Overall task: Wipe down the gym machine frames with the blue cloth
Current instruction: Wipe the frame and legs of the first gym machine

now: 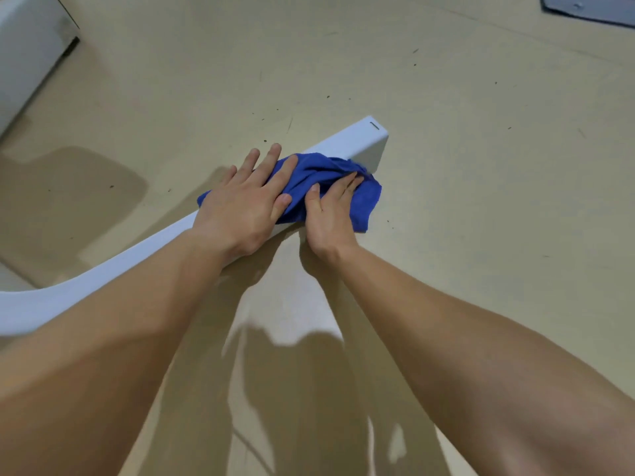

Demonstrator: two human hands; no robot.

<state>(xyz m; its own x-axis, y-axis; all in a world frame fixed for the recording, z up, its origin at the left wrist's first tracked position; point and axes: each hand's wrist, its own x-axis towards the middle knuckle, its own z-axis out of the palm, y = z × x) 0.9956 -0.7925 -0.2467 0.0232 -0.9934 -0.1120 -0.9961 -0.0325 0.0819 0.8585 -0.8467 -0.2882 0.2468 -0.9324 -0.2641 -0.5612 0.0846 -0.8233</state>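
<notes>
the blue cloth (321, 171) lies draped over a white frame bar (366, 142), under both hands. the bar runs low over a tan floor (481, 173), from behind the left forearm out past the fingertips, and its squared end with a small dark slot shows just beyond the cloth.

the left hand (240, 206) lies flat on top of the bar, palm down, fingers straight and a little spread. its thumb and index finger rest on the cloth, while the outer fingers reach past the cloth's edge toward the far side of the bar.

the right hand (330, 216) is just beside the left, on the near side of the bar. its fingers are nearly straight and pressed against the bunched cloth, the thumb on the fold above them. a flap of cloth hangs down past this hand toward the floor.

far beyond the left hand stands a white block (27, 60). far beyond the right hand a grey plate (591, 10) lies on the floor.
</notes>
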